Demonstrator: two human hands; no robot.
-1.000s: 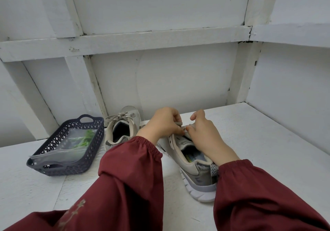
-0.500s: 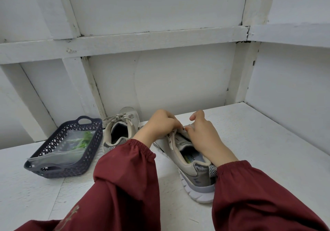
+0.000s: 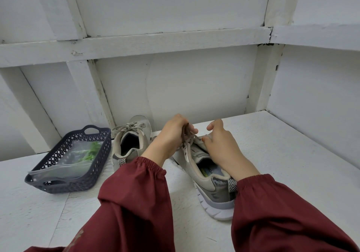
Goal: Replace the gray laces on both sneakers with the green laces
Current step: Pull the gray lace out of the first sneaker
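Observation:
Two grey-beige sneakers stand on the white table. The near sneaker (image 3: 212, 185) lies heel toward me in the middle. My left hand (image 3: 173, 134) grips its gray lace (image 3: 188, 139) and holds it up above the eyelets. My right hand (image 3: 220, 144) pinches the tongue and upper at the shoe's opening. The far sneaker (image 3: 132, 140) stands by the back wall with its gray laces tied in a bow. The green laces (image 3: 91, 151) lie in a clear plastic bag inside the basket.
A dark blue perforated basket (image 3: 58, 183) sits at the left of the table (image 3: 282, 154). White panelled walls close off the back and the right side. My dark red sleeves fill the foreground.
My left hand has lifted a little, drawing the gray lace up from the near sneaker. The right hand stays on the tongue.

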